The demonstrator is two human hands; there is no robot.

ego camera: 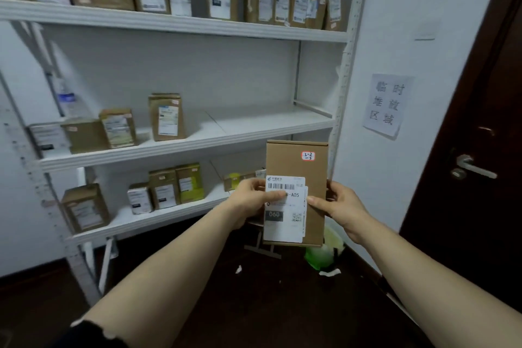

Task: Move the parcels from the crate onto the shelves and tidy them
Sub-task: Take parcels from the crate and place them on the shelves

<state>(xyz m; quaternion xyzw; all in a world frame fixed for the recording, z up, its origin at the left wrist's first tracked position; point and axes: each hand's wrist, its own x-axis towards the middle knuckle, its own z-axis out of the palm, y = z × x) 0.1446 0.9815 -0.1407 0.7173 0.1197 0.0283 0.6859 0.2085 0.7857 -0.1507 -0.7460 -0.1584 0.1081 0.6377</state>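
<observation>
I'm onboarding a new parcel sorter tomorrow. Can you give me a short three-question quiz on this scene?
1. True or false: the left hand and the right hand both hold the brown parcel.
2. The red-edged sticker on it reads: A) 3-2-5 B) 1-4-7 C) 6-1-2.
3. Fill in: of the shelves in view, the one filled with parcels end to end is the ____ one.
Key: 1 true; 2 A; 3 top shelf.

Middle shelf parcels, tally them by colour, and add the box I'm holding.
Brown parcels on the middle shelf: 3
White parcel on the middle shelf: 1
Brown box, held by left hand and right hand: 1
Total: 5
</observation>
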